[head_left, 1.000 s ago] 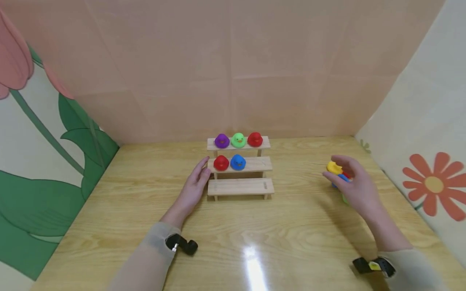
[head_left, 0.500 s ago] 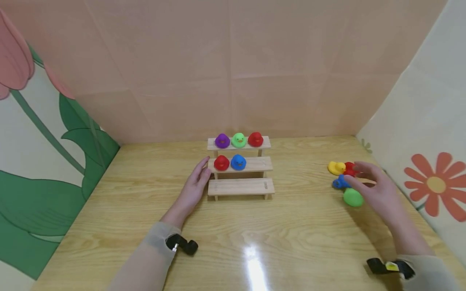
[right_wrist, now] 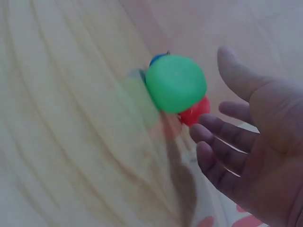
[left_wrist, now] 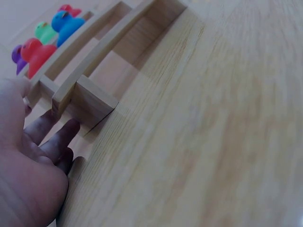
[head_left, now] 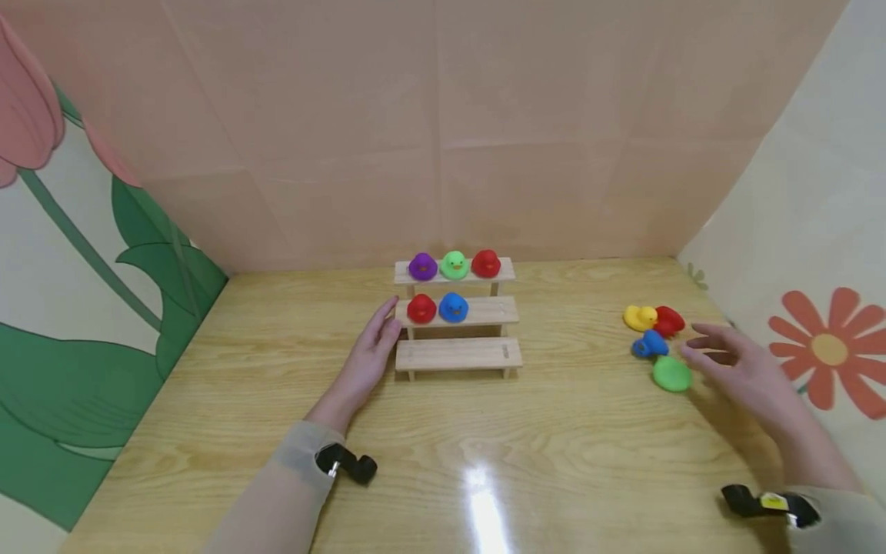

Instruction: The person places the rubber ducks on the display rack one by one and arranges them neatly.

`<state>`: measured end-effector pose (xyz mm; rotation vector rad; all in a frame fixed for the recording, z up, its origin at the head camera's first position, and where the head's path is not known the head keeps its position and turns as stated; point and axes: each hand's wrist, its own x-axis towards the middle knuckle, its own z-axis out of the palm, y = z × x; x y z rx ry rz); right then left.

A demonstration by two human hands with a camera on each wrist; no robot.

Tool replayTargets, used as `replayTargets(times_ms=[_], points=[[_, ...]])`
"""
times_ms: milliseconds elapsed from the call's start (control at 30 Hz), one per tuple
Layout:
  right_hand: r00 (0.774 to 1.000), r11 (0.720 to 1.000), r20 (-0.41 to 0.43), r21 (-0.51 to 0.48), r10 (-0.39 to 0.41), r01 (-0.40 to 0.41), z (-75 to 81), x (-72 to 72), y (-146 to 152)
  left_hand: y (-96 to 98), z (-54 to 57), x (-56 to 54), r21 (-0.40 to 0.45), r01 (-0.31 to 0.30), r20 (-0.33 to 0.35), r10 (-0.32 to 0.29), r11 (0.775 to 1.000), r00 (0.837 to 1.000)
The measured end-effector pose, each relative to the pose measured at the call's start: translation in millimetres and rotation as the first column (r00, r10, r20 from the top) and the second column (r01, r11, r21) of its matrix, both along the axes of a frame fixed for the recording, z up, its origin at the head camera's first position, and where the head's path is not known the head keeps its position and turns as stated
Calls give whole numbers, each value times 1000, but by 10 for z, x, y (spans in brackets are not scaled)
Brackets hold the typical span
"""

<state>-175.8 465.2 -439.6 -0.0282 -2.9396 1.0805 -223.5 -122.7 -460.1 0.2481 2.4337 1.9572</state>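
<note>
One pink tulip (head_left: 28, 108) with green leaves (head_left: 62, 392) decorates the pale left wall, far left of frame. Left hand (head_left: 367, 350), left of centre: fingers mostly extended along the left end of a three-tier wooden stand (head_left: 459, 355), touching it, not wrapped round it. Sleeve pale, wrist camera (head_left: 346, 463) black.

Centre: stand upright on the table (head_left: 574, 454), a yellowish wood-grain surface, glossy, with a white glare streak (head_left: 486, 512) at lower centre. Top tier, left to right: purple duck (head_left: 422, 267), light-green duck (head_left: 454, 266), top red duck (head_left: 486, 264). Middle tier: second red duck (head_left: 421, 308), blue duck (head_left: 453, 308). Behind, a creased pinkish-tan backdrop (head_left: 332, 146) fills the upper frame.

Right of centre, loose on the wood: yellow duck (head_left: 638, 318), third red duck (head_left: 669, 322), tipped blue duck (head_left: 651, 345), green toy (head_left: 672, 375) with a smooth round face showing. Right hand (head_left: 747, 377) just beside them, thumb and fingers parted, loosely bent, holding nothing; shadow below. Far right, whitish wall (head_left: 824, 169) with a red-petalled flower (head_left: 828, 350).
</note>
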Motion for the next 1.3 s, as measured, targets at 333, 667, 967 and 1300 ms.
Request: replayTargets(times_ms=[333, 667, 967, 1300], points=[[992, 991, 10, 44, 127, -127, -106, -62, 169, 8, 33, 2, 1, -2, -5, 2, 1000, 1000], [987, 978, 91, 146, 136, -148, -101, -43, 99, 30, 17, -12, 0, -2, -2, 2, 1000, 1000], [984, 979, 99, 124, 149, -161, -124, -37, 66, 16, 22, -1, -8, 2, -4, -3, 1000, 1000], [984, 977, 125, 155, 125, -144, -84, -35, 50, 19, 27, 19, -16, -4, -5, 4, 1000, 1000]])
